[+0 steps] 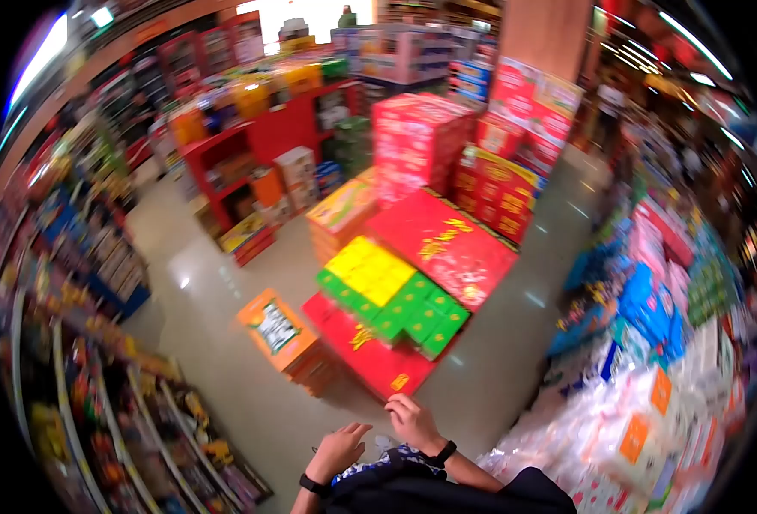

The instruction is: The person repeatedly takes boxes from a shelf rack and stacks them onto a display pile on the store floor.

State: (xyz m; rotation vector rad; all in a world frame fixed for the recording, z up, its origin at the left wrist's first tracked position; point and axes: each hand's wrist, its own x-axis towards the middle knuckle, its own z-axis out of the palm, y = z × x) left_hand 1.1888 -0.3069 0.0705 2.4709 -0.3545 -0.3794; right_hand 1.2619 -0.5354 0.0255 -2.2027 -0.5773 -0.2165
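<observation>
Red is the wide flat box (pixel 336 328) nearest to my hands; it lies low, ahead of me, with one corner pointing towards the right hand (pixel 412 421). The fingers of this hand are bent, and I cannot tell whether they touch that corner or only stand before it. The left hand (pixel 341 448) is just beside, its fingers a little apart, with nothing visible in them. On the red box sit the green boxes (pixel 389 322), with the yellow boxes (pixel 367 267) next to them. I judge that a knock at the corner could shift this stack, because its front edge looks uneven. To the left, the orange carton (pixel 281 332) stands close, so a wide swing of the left arm might hit it. Farther right, white packs (pixel 634 437) are piled loosely and could slide if brushed.
</observation>
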